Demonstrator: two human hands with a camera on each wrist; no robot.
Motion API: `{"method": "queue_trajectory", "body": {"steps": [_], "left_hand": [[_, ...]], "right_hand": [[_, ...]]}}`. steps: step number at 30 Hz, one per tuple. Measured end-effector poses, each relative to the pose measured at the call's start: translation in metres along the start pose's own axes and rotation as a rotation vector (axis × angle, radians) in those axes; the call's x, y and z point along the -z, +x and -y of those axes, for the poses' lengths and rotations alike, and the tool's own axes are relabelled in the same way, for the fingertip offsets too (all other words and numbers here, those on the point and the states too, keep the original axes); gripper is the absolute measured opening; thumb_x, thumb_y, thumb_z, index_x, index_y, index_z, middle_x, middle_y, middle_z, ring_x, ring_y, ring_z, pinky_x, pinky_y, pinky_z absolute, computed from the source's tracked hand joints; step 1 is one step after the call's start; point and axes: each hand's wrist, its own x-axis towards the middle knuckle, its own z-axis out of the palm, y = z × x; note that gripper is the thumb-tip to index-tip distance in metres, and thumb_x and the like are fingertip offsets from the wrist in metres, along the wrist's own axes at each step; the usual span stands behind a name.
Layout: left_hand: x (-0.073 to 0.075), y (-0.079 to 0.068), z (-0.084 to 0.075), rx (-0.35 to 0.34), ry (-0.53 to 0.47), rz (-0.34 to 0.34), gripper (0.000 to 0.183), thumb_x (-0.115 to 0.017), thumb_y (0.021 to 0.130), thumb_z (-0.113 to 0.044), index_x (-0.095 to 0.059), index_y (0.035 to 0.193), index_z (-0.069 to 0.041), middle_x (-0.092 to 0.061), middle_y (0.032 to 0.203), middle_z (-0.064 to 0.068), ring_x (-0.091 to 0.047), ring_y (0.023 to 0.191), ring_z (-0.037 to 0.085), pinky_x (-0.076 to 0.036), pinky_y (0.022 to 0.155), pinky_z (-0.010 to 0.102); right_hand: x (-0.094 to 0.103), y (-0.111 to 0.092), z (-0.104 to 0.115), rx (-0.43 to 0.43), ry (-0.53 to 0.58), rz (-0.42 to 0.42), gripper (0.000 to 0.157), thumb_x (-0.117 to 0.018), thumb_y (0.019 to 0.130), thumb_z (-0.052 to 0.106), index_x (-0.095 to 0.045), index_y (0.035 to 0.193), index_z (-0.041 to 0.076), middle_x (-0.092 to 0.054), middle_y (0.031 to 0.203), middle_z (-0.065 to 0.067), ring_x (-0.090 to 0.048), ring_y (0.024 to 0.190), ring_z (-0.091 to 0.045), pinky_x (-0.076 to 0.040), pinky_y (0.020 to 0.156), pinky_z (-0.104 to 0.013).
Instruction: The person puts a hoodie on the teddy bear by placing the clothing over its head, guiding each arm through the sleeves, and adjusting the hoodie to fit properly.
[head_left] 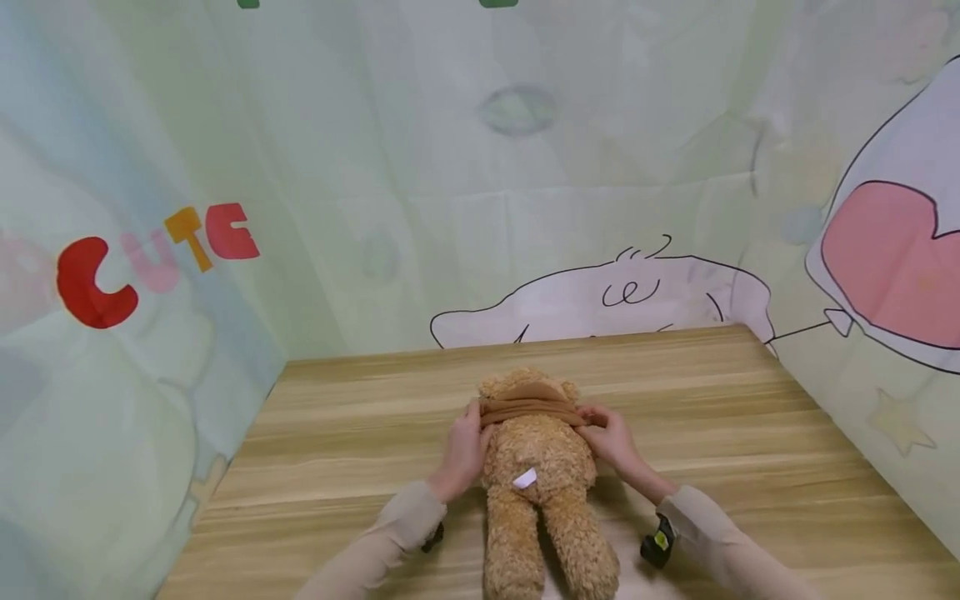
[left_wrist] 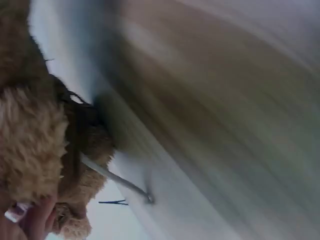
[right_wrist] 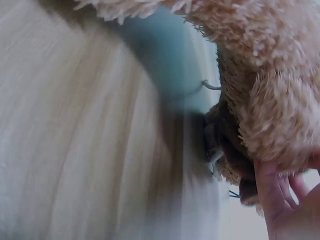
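Note:
A curly-furred brown teddy bear (head_left: 537, 454) lies on the wooden table with its legs toward me and a white tag (head_left: 525, 478) on its lower body. Brown cloth (head_left: 528, 409) is bunched across it just below the head. My left hand (head_left: 463, 448) pinches the cloth at its left end. At the right end, the fingers of my right hand (head_left: 613, 440) grip it too. In the left wrist view a pale cord (left_wrist: 117, 178) hangs from the darker cloth (left_wrist: 72, 150). The bear's face is hidden in the head view.
The wooden table (head_left: 360, 425) runs back to a wall hanging (head_left: 375, 250) printed with cartoon figures and letters. More of the hanging stands along the left and right table edges. Black wrist devices (head_left: 657, 542) sit under both forearms.

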Motion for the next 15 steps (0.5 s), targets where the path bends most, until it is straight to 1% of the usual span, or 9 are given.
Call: {"method": "queue_trajectory", "body": {"steps": [1, 3, 6, 7, 9, 10, 12, 14, 15], "left_hand": [[0.000, 0.002, -0.001, 0.074, -0.100, -0.009, 0.015, -0.059, 0.079, 0.003, -0.046, 0.087, -0.001, -0.057, 0.081, 0.015, -0.055, 0.064, 0.022, -0.043, 0.054, 0.027], [0.000, 0.005, -0.001, 0.194, -0.271, -0.046, 0.014, -0.058, 0.076, 0.007, -0.047, 0.080, 0.000, -0.057, 0.077, 0.016, -0.053, 0.067, 0.020, -0.043, 0.062, 0.029], [0.001, 0.005, 0.001, 0.338, -0.484, -0.091, 0.008, -0.059, 0.074, 0.008, -0.054, 0.078, 0.003, -0.058, 0.074, 0.017, -0.051, 0.070, 0.014, -0.042, 0.072, 0.031], [0.002, 0.005, 0.002, 0.373, -0.543, -0.088, 0.007, -0.060, 0.074, 0.008, -0.057, 0.079, 0.005, -0.058, 0.074, 0.018, -0.051, 0.072, 0.008, -0.041, 0.075, 0.029], [0.004, 0.005, 0.004, 0.452, -0.657, -0.032, 0.011, -0.061, 0.078, 0.004, -0.060, 0.088, 0.008, -0.060, 0.080, 0.017, -0.047, 0.062, 0.002, -0.042, 0.066, 0.023], [0.005, 0.005, 0.004, 0.479, -0.709, 0.012, 0.017, -0.060, 0.079, 0.003, -0.060, 0.094, 0.010, -0.060, 0.086, 0.017, -0.045, 0.057, 0.000, -0.041, 0.060, 0.020], [0.008, 0.006, 0.007, 0.527, -0.816, 0.136, 0.027, -0.057, 0.083, -0.001, -0.056, 0.108, 0.010, -0.058, 0.101, 0.017, -0.038, 0.049, -0.004, -0.034, 0.049, 0.014], [0.012, 0.008, 0.010, 0.545, -0.903, 0.291, 0.036, -0.053, 0.087, -0.004, -0.048, 0.121, 0.007, -0.049, 0.119, 0.017, -0.032, 0.044, -0.003, -0.029, 0.044, 0.013], [0.014, 0.008, 0.013, 0.540, -0.950, 0.373, 0.040, -0.050, 0.089, -0.004, -0.043, 0.127, 0.006, -0.042, 0.128, 0.018, -0.034, 0.048, -0.004, -0.031, 0.046, 0.012]], "right_hand": [[0.004, 0.000, -0.001, -0.014, 0.018, 0.053, 0.023, -0.061, 0.079, 0.004, -0.062, 0.100, -0.007, -0.062, 0.099, -0.023, -0.053, 0.073, 0.000, -0.044, 0.058, -0.019], [0.013, 0.000, -0.005, -0.035, 0.078, 0.219, 0.034, -0.058, 0.085, 0.013, -0.056, 0.112, -0.007, -0.052, 0.120, -0.026, -0.052, 0.081, 0.001, -0.045, 0.059, -0.019], [0.030, 0.000, -0.015, -0.015, 0.201, 0.556, 0.055, -0.055, 0.088, 0.023, -0.036, 0.131, -0.007, -0.021, 0.141, -0.029, -0.050, 0.105, -0.008, -0.047, 0.073, -0.020], [0.034, 0.000, -0.019, -0.003, 0.238, 0.654, 0.061, -0.054, 0.088, 0.024, -0.029, 0.135, -0.006, -0.014, 0.143, -0.030, -0.047, 0.111, -0.011, -0.046, 0.078, -0.021], [0.040, 0.000, -0.028, 0.033, 0.333, 0.790, 0.066, -0.055, 0.088, 0.021, -0.020, 0.140, -0.001, -0.010, 0.145, -0.027, -0.044, 0.117, -0.015, -0.045, 0.085, -0.022], [0.041, 0.000, -0.031, 0.051, 0.376, 0.815, 0.068, -0.056, 0.087, 0.019, -0.018, 0.140, 0.000, -0.014, 0.145, -0.024, -0.043, 0.120, -0.015, -0.044, 0.088, -0.023], [0.038, 0.000, -0.036, 0.096, 0.444, 0.790, 0.060, -0.055, 0.086, 0.014, -0.026, 0.138, 0.005, -0.031, 0.140, -0.012, -0.048, 0.115, -0.009, -0.045, 0.087, -0.022], [0.033, -0.002, -0.039, 0.096, 0.492, 0.683, 0.048, -0.055, 0.085, 0.009, -0.039, 0.130, 0.011, -0.045, 0.128, 0.004, -0.053, 0.105, -0.003, -0.047, 0.083, -0.021], [0.031, -0.004, -0.039, 0.087, 0.514, 0.623, 0.041, -0.054, 0.084, 0.006, -0.045, 0.123, 0.015, -0.048, 0.120, 0.011, -0.055, 0.099, -0.002, -0.048, 0.079, -0.019]]}}
